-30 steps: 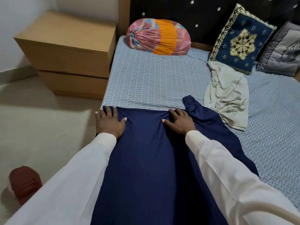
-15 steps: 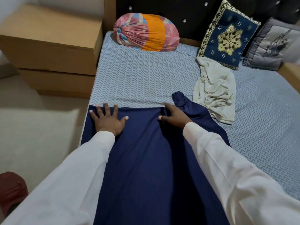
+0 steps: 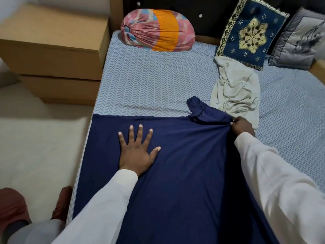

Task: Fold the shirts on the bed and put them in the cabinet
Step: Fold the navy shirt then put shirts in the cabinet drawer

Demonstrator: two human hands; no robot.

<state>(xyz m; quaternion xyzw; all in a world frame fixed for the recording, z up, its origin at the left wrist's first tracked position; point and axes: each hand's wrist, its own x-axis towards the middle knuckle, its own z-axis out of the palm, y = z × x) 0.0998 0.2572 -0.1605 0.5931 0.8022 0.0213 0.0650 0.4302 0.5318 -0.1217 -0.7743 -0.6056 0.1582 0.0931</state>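
A: Navy shirt lies spread on the bed, near edge, far hem running straight across. Left hand flat on the cloth, fingers splayed apart, pinning it. Right hand at the right side, fingers closed in a pinch on the fabric just by the sleeve.

B: Sleeve state?

A: Bunched, twisted back on itself, tip pointing toward the headboard. Wrinkles fan out from the pinch.

B: How will it handle?

A: Judging by the drape: thin, soft, light knit, no stiffness. It should slide on the sheet unless one palm anchors it, and it stretches where pulled. Best taken at seams, at shoulder or sleeve cuff, not mid-panel, which only gathers folds.

B: Second shirt?

A: Pale shirt, crumpled, just beyond the right hand, its top edge against the blue cushion. Untouched, it seems. Looks equally limp; needs shaking flat first.

B: Cabinet?

A: Wooden cabinet stands beside the bed, left, drawers shut. Whether it is the intended one, cannot tell.
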